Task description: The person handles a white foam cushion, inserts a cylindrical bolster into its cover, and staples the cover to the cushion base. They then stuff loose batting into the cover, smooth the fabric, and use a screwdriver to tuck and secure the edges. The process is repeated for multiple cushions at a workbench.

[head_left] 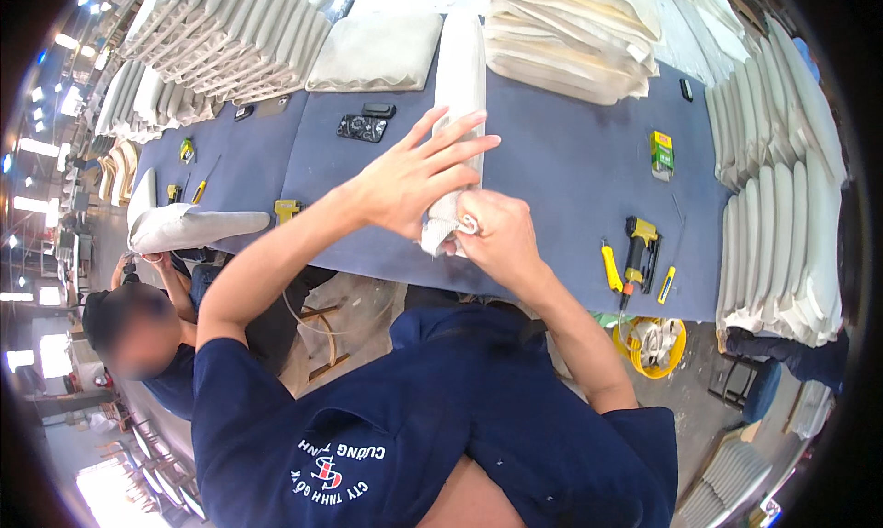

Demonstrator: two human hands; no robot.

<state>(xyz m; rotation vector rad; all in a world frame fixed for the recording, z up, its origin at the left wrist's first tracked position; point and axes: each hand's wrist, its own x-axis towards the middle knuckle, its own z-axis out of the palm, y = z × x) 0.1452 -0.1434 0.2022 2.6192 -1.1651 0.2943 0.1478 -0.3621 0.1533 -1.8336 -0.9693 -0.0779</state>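
A pale fabric-covered cushion panel point(462, 68) points away from me across the blue-grey table, showing as a long narrow strip. My left hand point(414, 177) lies over its near part, fingers stretched and spread. At the near end, by the table's front edge, my right hand point(498, 232) is closed round the loose fabric point(441, 234) of the cushion cover, which bunches and folds there. The fingertips of my right hand are partly hidden behind the fabric. To the right lie a yellow-and-black staple gun point(638, 252), a yellow-handled tool point(611, 268) and a yellow cutter knife point(667, 284).
Stacks of pale cushions point(570, 40) stand along the far side, with more point(777, 234) at the right. A flat cushion point(377, 54), a phone point(361, 128) and a green box point(661, 155) lie on the table. Below hangs a yellow bucket point(679, 362). A co-worker point(175, 344) handles a cushion at left.
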